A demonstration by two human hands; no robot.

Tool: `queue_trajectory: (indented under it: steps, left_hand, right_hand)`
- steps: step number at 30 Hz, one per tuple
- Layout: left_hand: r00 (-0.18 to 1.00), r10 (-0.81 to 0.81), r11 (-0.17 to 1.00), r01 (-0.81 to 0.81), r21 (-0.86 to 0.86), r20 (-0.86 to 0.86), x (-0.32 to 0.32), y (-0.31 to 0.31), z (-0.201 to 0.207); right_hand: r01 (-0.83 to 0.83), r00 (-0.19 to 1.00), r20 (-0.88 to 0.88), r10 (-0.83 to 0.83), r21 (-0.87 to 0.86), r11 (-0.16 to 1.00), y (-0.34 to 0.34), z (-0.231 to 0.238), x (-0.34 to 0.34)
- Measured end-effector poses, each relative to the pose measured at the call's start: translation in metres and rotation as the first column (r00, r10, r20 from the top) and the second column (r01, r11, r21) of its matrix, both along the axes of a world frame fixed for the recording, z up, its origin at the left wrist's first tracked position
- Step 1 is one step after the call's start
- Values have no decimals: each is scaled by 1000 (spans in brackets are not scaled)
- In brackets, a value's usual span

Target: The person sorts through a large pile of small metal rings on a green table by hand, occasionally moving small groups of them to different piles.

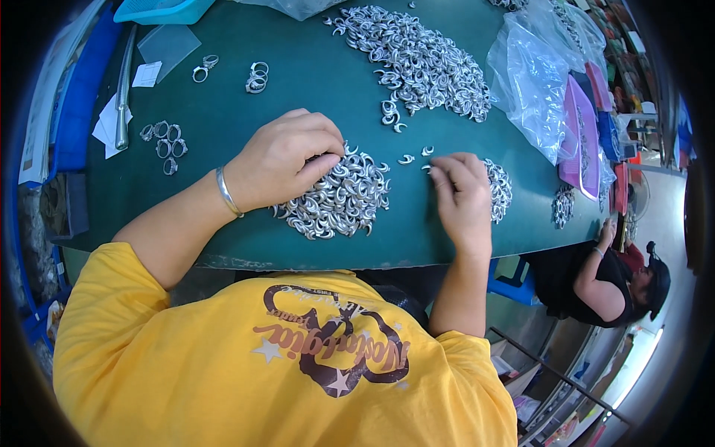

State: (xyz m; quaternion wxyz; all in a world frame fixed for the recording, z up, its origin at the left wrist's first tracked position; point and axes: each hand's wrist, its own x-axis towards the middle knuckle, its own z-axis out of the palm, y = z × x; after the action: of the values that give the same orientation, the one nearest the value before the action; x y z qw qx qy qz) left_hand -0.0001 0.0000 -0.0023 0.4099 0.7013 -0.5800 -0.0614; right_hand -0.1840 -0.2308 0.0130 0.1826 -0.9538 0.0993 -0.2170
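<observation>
A pile of small silver crescent-shaped metal pieces (339, 197) lies on the green tabletop in front of me. My left hand (287, 156), with a bangle at its wrist, rests at the pile's upper left edge. Its fingers are curled and the thumb is bent in; what they grip is hidden. To the right, my right hand (463, 195) is low over the table, fingers bent down toward the thumb. A few loose crescent pieces (406, 159) lie just left of its fingertips. Beyond that hand sits a smaller pile of crescent pieces (498, 192), partly covered by it.
A large heap of crescent pieces (421, 63) spreads at the far side. Several rings (164, 149) and a metal rod (123, 89) lie at left. Clear plastic bags (529, 82) and a pink basket (573, 141) stand at right. Another person (607, 287) sits beyond the right edge.
</observation>
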Motion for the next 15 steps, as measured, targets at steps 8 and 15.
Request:
queue_trajectory:
  steps: [8,15]
  left_hand:
    - [1000,-1,1000,1,0,-5,0,0,-1]
    - [1000,-7,1000,7,-16,8,0,-1,-2]
  right_hand:
    - [-71,997,28,69,94,993,10,-3,-12]
    - [69,994,69,-85,203,977,9,3,-15]
